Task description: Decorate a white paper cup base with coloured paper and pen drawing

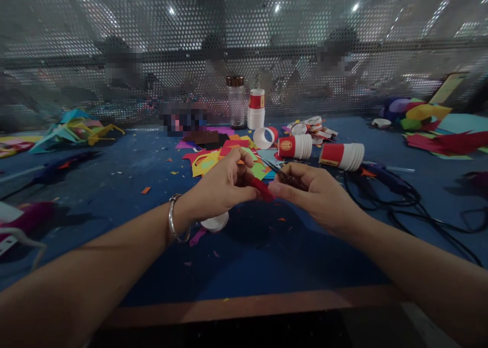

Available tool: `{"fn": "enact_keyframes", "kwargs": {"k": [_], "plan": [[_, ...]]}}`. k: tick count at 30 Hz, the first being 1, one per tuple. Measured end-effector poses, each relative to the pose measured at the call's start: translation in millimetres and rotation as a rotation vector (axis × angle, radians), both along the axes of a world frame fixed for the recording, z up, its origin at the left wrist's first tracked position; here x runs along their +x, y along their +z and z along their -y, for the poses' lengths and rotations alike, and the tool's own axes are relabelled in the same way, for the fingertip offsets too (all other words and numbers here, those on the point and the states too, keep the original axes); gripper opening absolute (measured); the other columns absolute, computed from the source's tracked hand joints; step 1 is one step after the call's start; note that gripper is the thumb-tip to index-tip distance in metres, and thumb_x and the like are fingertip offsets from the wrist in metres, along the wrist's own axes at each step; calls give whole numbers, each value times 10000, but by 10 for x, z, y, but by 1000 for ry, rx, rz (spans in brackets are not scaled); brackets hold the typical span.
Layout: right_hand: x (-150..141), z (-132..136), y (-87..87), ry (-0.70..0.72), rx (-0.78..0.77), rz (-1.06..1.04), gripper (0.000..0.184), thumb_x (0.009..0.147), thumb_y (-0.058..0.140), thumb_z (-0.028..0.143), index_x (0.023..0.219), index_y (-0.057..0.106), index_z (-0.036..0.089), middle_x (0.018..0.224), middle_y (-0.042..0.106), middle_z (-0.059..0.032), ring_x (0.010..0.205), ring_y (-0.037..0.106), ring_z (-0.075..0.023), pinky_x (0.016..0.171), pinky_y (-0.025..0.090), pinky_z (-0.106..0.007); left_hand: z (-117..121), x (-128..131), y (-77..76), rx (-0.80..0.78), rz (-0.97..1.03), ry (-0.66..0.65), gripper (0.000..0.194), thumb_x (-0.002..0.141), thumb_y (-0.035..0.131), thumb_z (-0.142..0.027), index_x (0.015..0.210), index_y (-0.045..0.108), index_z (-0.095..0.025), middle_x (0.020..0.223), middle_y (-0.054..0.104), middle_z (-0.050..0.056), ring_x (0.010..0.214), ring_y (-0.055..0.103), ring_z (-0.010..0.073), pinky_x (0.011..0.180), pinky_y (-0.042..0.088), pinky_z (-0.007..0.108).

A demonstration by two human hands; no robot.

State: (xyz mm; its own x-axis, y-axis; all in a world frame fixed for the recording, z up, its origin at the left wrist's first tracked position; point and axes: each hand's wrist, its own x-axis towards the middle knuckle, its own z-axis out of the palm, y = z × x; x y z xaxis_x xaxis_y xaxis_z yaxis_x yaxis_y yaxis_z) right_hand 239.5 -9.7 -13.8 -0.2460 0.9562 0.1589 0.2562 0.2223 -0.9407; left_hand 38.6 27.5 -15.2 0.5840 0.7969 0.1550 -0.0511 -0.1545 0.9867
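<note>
Blue table (244, 266), curled hands (224, 182) (320, 195) (paper (263, 190), scissors (273, 167))

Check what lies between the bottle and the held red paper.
Coloured paper sheets lie between the bottle and the held red paper, partly hidden by the left hand. The head view shows this.

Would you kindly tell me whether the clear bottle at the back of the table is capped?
Capped: a dark lid covers the top of the clear bottle, which stands upright beside the stacked cups.

Bare forearms without sleeves, a slim, shiny silver-coloured bangle (172, 221) around the left wrist (183, 210).
</note>
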Motion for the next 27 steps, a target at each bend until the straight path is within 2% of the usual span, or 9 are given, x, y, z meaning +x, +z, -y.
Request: {"fn": "enact_keyframes", "kwargs": {"k": [3, 8, 17, 19, 22, 27], "plan": [[-12, -6, 4, 47, -23, 41, 358, 773, 782, 488, 744, 592, 186, 650, 480, 46, 598, 398, -109, 542, 302, -265, 8, 3, 1, 11, -32, 18, 431, 688, 694, -55, 930, 381, -229, 785, 607, -48, 733, 622, 114, 622, 467, 240], [-25, -12, 19, 47, -20, 27, 319, 751, 796, 432, 735, 595, 185, 643, 487, 48, 597, 402, -109, 546, 306, -255, 32, 5, 30, -1, -52, 26, 421, 681, 693, -86, 935, 387, -225, 783, 620, -44, 705, 610, 112, 586, 427, 233], [-20, -18, -8, 81, -106, -78, 296, 715, 819, 377, 750, 598, 182, 717, 538, 30, 638, 440, -114, 580, 343, -261, 65, 7, 74, 3, -3, 62, 410, 678, 702, -50, 928, 420, -212, 736, 615, -62, 694, 587, 93, 629, 454, 226], [-29, -10, 6, 92, -121, -119, 274, 710, 825, 341, 754, 608, 180, 688, 521, 47, 595, 406, -94, 558, 329, -254, 54, 8, 61, -8, 18, 51, 418, 682, 714, -53, 949, 433, -208, 755, 634, -48, 724, 617, 110, 659, 475, 241], [-42, -1, 24, 98, -122, -169, 230, 722, 818, 292, 767, 623, 177, 615, 440, 92, 506, 275, -61, 495, 261, -247, 53, 25, 53, -66, 79, 70, 413, 674, 741, -57, 982, 496, -185, 782, 654, -33, 746, 638, 110, 713, 501, 247], [-44, -2, 14, 82, -129, -229, 220, 724, 817, 267, 809, 642, 162, 578, 364, 122, 478, 184, -50, 456, 186, -260, 99, 57, 62, -282, 186, 111, 247, 677, 786, -114, 861, 622, -138, 822, 661, -15, 724, 646, 95, 746, 547, 251]]}}
